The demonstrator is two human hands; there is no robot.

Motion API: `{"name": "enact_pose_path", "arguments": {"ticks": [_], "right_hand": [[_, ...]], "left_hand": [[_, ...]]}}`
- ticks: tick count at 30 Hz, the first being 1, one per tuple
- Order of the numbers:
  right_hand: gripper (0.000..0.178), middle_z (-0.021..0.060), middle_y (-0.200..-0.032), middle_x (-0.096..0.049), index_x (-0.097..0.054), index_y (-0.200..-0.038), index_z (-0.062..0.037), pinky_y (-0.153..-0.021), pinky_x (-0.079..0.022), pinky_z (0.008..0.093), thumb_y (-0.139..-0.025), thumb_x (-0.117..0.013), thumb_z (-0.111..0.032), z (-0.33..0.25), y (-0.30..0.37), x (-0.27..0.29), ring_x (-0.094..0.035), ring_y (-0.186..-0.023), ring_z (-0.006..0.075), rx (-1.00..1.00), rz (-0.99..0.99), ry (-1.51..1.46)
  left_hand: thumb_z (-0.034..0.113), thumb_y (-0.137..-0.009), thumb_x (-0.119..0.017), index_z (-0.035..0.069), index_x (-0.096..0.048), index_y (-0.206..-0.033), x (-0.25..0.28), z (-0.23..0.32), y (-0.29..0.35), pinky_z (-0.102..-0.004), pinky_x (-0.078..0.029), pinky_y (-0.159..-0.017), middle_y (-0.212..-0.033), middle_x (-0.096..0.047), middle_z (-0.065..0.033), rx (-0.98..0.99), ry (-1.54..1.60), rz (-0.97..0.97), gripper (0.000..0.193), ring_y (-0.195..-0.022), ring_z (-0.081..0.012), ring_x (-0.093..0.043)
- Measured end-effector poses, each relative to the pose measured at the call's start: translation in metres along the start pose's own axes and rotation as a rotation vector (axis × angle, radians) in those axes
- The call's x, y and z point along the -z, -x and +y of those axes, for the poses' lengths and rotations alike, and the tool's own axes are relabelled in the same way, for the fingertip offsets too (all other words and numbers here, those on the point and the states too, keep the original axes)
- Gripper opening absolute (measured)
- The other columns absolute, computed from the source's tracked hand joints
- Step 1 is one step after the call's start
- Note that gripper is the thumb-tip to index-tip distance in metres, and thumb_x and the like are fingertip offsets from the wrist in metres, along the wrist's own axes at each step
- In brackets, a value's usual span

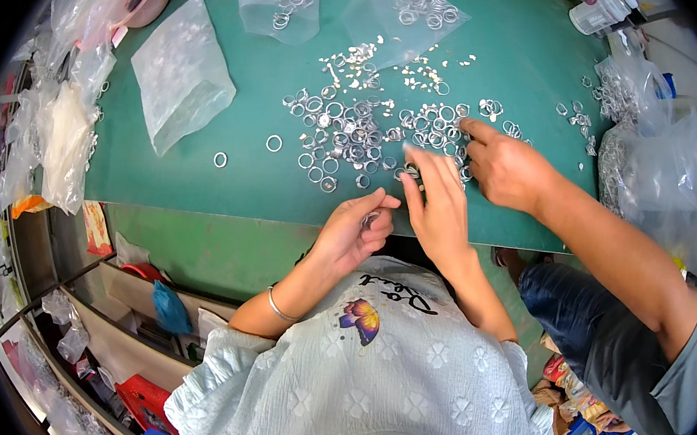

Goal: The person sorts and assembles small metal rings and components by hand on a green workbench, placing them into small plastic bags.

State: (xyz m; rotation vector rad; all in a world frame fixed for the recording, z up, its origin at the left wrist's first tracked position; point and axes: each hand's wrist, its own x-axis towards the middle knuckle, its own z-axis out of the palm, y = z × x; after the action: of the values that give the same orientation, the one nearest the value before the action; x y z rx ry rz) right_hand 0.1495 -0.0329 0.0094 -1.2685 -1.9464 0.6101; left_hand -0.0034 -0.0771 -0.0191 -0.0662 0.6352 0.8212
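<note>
Many small silver-coloured metal rings lie in a loose pile (347, 134) on the green table top. My left hand (351, 230) is closed just past the table's near edge, its fingers curled around a few rings (370, 218). Over the near side of the pile is my right hand (439, 201), palm down with fingers stretched out and thumb apart. A few rings (412, 171) show between that thumb and fingers; whether they are gripped is unclear. Right of it, another person's hand (503, 161) reaches into a second cluster of rings (433, 125).
Small pale chips (427, 77) are scattered beyond the pile. Clear bags (280, 0) holding rings lie at the back; a flat plastic bag (183, 75) lies left. Two single rings (274, 143) lie left of the pile. Filled bags (660, 162) crowd the right edge.
</note>
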Motion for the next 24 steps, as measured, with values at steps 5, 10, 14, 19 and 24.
{"name": "enact_pose_path", "arguments": {"ticks": [5,10,14,19,24], "right_hand": [[0.023,0.0115,-0.103,-0.06,-0.063,-0.102,-0.0006,-0.079,-0.043,0.0378,-0.08,-0.063,-0.003,0.013,-0.03,-0.029,-0.055,-0.095,0.0288,0.077,0.019,0.302],[0.022,0.0119,-0.089,-0.058,-0.062,-0.102,0.0,-0.077,-0.043,0.0398,-0.079,-0.062,0.0,0.027,-0.022,-0.028,-0.055,-0.088,0.0301,0.004,0.016,0.179],[0.023,0.0155,-0.084,-0.057,-0.06,-0.105,0.0006,-0.072,-0.045,0.0418,-0.082,-0.06,0.002,0.019,-0.022,-0.02,-0.055,-0.08,0.0324,-0.078,0.044,0.043],[0.025,0.0179,-0.086,-0.055,-0.058,-0.108,0.0006,-0.073,-0.044,0.0429,-0.083,-0.057,0.003,0.011,-0.022,-0.011,-0.054,-0.081,0.0346,-0.081,-0.021,0.169],[0.022,0.0062,-0.082,-0.052,-0.054,-0.116,0.0014,-0.061,-0.045,0.0292,-0.096,-0.046,-0.003,0.018,-0.022,-0.009,-0.057,-0.072,0.0149,-0.355,-0.065,-0.34]], "left_hand": [[0.017,-0.097,-0.051,0.0,-0.06,-0.105,-0.011,-0.003,0.007,-0.0189,-0.037,-0.049,-0.076,-0.05,-0.0007,-0.049,-0.021,0.032,0.021,-0.061,-0.0083,-0.044],[0.003,-0.091,-0.055,-0.002,-0.059,-0.112,-0.004,-0.004,0.012,-0.021,-0.045,-0.061,-0.096,-0.058,-0.0038,-0.163,-0.141,0.094,0.022,-0.074,-0.0094,-0.051],[-0.001,-0.089,-0.055,-0.002,-0.06,-0.112,0.007,0.001,0.014,-0.0222,-0.046,-0.066,-0.098,-0.06,-0.0032,-0.255,-0.19,0.025,0.024,-0.077,-0.0104,-0.055],[0.001,-0.085,-0.063,0.002,-0.064,-0.103,0.007,0.02,0.017,-0.0248,-0.044,-0.058,-0.085,-0.059,-0.0032,-0.906,-1.289,0.495,0.018,-0.065,-0.0106,-0.055],[0.008,-0.077,-0.074,0.006,-0.065,-0.095,0.0,0.049,0.007,-0.03,-0.045,-0.055,-0.081,-0.055,-0.0068,-0.899,-1.725,0.82,0.02,-0.062,-0.0202,-0.056]]}}
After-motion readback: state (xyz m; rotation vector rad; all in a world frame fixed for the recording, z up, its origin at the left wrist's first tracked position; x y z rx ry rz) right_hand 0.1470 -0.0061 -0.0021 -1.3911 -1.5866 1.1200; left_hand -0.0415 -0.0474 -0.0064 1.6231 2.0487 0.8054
